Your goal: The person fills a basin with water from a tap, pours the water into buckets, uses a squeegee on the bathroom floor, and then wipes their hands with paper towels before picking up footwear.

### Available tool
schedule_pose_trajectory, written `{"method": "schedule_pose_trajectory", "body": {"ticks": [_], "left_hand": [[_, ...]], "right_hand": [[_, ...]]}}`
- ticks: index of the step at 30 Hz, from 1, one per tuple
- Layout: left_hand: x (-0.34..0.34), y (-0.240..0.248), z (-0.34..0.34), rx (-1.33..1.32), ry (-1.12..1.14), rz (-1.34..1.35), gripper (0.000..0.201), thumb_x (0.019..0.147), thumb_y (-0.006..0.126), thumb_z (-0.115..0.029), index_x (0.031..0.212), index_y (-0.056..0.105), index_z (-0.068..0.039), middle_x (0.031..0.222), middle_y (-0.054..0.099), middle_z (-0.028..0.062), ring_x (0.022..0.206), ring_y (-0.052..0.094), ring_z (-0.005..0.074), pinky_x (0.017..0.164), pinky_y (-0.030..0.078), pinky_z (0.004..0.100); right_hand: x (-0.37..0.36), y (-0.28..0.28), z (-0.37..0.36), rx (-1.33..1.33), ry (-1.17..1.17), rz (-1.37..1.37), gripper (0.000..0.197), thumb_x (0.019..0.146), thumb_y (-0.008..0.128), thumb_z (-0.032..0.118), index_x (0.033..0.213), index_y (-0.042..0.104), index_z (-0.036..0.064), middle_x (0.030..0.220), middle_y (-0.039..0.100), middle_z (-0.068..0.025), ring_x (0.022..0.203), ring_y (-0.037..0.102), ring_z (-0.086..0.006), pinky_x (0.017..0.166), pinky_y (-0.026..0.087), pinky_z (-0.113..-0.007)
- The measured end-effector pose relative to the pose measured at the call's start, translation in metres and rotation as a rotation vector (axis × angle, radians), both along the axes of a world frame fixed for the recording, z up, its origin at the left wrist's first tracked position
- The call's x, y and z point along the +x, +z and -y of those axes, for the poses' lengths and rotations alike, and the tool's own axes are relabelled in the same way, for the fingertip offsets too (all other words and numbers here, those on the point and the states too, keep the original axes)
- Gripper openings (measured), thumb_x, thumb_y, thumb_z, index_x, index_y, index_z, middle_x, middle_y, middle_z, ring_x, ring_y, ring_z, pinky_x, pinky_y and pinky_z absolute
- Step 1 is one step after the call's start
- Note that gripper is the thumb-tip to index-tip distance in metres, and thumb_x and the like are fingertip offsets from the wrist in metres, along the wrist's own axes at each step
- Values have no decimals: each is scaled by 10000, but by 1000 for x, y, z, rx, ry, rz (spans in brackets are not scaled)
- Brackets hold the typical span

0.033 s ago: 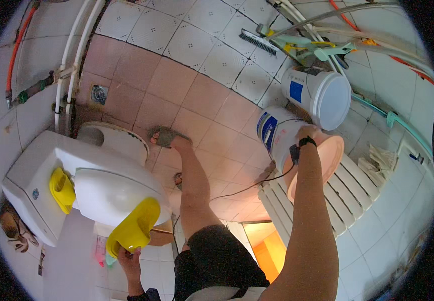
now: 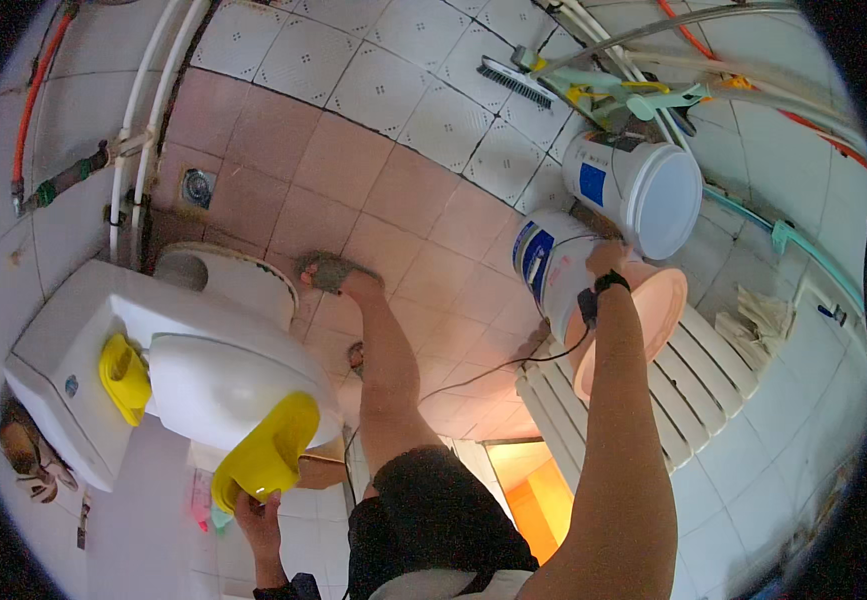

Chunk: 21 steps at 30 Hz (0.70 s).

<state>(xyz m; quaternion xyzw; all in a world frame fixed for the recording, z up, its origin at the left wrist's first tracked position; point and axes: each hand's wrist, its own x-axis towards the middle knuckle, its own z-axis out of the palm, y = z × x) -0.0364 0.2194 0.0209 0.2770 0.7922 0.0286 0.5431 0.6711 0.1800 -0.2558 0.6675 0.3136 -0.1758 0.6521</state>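
At the toilet's front, the left hand (image 2: 256, 512) grips one end of a yellow slipper (image 2: 271, 450), thumb and fingers closed on it; the slipper overlaps the smooth, rounded white toilet lid (image 2: 218, 375), and whether they touch is hard to tell. Well apart from it, the right hand (image 2: 608, 257) reaches down beside a peach basin (image 2: 661, 305) and a white bucket (image 2: 545, 262); its fingers are in shadow, so I cannot tell how far open they are or what they touch. A dark band (image 2: 613, 281) circles that wrist.

Yellow slippers number two, the second slipper (image 2: 126, 380) lying on the glossy toilet tank (image 2: 73, 345). White buckets also number two, both cylindrical with blue labels; the farther bucket (image 2: 601, 180) has a flat, round end. Slatted white panels form a radiator (image 2: 688, 385) beside the basin; square pink tiles (image 2: 343, 160) cover the floor.
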Motion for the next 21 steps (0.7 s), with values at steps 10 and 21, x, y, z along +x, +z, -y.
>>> {"method": "schedule_pose_trajectory", "body": {"ticks": [10,21], "left_hand": [[-18,13,11,109,9,-57,285,782,689,-14,1025,539,-15,949,573,30,819,538,89,680,448,226],[-31,71,23,235,130,-183,284,770,706,-38,1007,554,-5,907,592,39,795,561,96,658,458,220]], "right_hand": [[-133,-1,-114,962,-29,-880,386,791,568,212,1136,544,42,1169,557,-177,1110,507,-322,966,369,-451],[-189,95,-182,1176,72,-1060,439,791,569,87,1225,507,79,1237,538,-137,1162,481,-326,990,370,-416]]}}
